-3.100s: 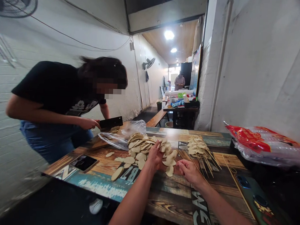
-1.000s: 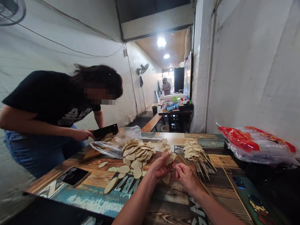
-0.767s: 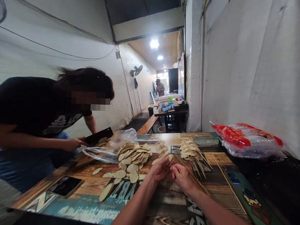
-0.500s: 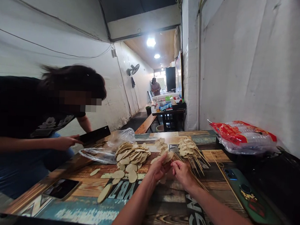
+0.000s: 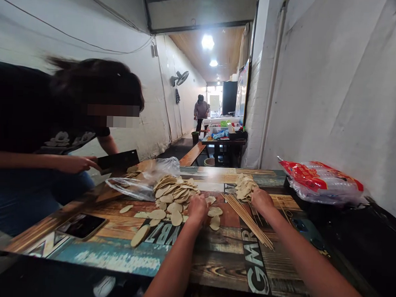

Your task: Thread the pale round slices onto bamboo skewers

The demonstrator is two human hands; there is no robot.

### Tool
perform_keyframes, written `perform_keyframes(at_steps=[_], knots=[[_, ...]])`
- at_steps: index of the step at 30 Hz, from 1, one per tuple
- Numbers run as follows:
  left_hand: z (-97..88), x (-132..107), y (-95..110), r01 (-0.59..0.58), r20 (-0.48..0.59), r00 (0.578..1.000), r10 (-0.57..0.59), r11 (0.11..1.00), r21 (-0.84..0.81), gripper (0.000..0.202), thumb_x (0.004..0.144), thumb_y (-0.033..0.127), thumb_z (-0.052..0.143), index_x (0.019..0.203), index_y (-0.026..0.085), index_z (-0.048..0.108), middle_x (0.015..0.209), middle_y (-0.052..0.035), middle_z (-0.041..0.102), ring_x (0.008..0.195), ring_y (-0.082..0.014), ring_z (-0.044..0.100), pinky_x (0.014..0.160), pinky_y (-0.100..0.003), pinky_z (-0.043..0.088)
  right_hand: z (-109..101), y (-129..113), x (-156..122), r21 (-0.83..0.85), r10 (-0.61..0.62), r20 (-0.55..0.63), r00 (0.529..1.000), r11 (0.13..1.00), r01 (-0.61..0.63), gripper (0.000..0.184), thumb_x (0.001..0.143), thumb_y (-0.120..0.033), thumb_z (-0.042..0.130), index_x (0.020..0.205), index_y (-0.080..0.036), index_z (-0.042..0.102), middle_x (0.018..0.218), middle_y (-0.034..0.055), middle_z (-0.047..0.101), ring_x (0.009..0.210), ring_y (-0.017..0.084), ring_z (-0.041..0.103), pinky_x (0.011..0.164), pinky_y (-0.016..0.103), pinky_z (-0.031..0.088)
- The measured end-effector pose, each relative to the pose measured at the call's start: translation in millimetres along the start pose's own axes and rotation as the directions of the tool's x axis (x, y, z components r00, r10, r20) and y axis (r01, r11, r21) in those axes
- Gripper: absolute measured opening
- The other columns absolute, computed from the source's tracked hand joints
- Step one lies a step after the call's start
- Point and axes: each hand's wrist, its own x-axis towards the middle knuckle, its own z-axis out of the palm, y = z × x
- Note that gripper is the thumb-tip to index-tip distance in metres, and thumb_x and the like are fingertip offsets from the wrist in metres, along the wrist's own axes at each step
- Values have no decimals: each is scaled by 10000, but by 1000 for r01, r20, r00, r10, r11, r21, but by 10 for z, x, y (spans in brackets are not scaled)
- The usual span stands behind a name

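Observation:
A heap of thin, pale oval slices (image 5: 175,191) lies mid-table; their exact food kind is unclear. My left hand (image 5: 198,208) is at the heap's right edge, fingers curled down and mostly hidden, among a few loose slices (image 5: 215,212). Over to the right, my right hand (image 5: 262,200) is closed at the edge of a pile of skewered slices (image 5: 244,187), where a bamboo skewer seems to be in its grip; the fingertips are hidden. Between my hands lies a bundle of bare bamboo skewers (image 5: 247,219).
At left a co-worker leans over, holding a dark cleaver (image 5: 118,161) beside a clear plastic bag (image 5: 134,185). A phone (image 5: 81,226) lies front left, a green phone (image 5: 308,230) at right. Red-printed plastic packs (image 5: 320,181) sit back right. Another person stands far behind.
My hands have parted: the left moved to the slice heap, the right to the skewered pile. The skewered slices held between them have left that spot. The view has tilted down slightly.

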Motion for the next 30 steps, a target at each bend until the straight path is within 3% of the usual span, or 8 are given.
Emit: perform_keyframes(at_steps=[3,7,11,19,23,26,28,30], knots=[[56,20,-50,20,-2,1000,-20,1000,17,217,814,180,592,983,98,700,1022,-232,657,1039,-323,588,930,-386,380,-53,-133,-220,-263,-171,-41,984,952,154,278,871,-45,440,865,-91,713,1081,242,682,1069,289,605,854,374,443],[82,60,-101,64,19,998,-64,998,-28,166,805,184,604,914,96,693,1003,-236,653,1042,-326,586,930,-385,374,53,-281,-601,-486,-220,293,930,804,343,259,884,-94,491,885,-100,750,966,214,713,926,278,681,747,333,493],[100,84,-121,97,11,995,-97,994,-56,125,780,208,639,852,114,674,997,-229,656,1055,-326,576,932,-387,363,203,-306,-740,-510,-147,305,941,809,292,317,871,2,444,921,-77,747,977,229,715,948,298,702,690,311,514],[145,146,-94,158,-27,981,-194,864,-478,152,630,82,686,732,192,655,744,-52,663,800,-213,605,808,-303,413,161,-223,-639,-480,-165,255,953,834,273,284,860,-1,456,946,-88,712,947,205,726,844,280,729,645,304,505],[152,194,-51,179,21,968,-249,632,-754,114,586,102,730,666,168,682,633,-24,637,681,-181,590,706,-278,435,164,-182,-534,-366,-332,56,942,871,328,242,904,-109,421,900,-117,663,932,168,704,872,258,688,713,312,478],[131,226,-35,216,125,944,-307,284,-934,178,581,235,792,666,147,663,618,-9,626,606,-143,577,632,-264,462,274,-206,-499,-102,-408,-102,907,912,398,235,912,-206,403,845,-160,623,856,120,692,820,228,660,732,303,468],[102,246,-40,205,169,932,-322,82,-975,304,538,302,840,711,137,652,675,-17,646,615,-131,591,628,-268,488,395,-241,-544,122,-393,-99,914,907,403,226,894,-237,402,847,-177,614,809,88,696,745,204,658,696,288,479],[67,264,-56,172,167,928,-334,-15,-985,397,499,345,870,755,134,652,725,-30,660,634,-128,605,622,-263,495,514,-270,-639,312,-391,-26,920,871,379,236,882,-264,407,876,-177,627,829,84,714,743,198,672,682,281,500]])
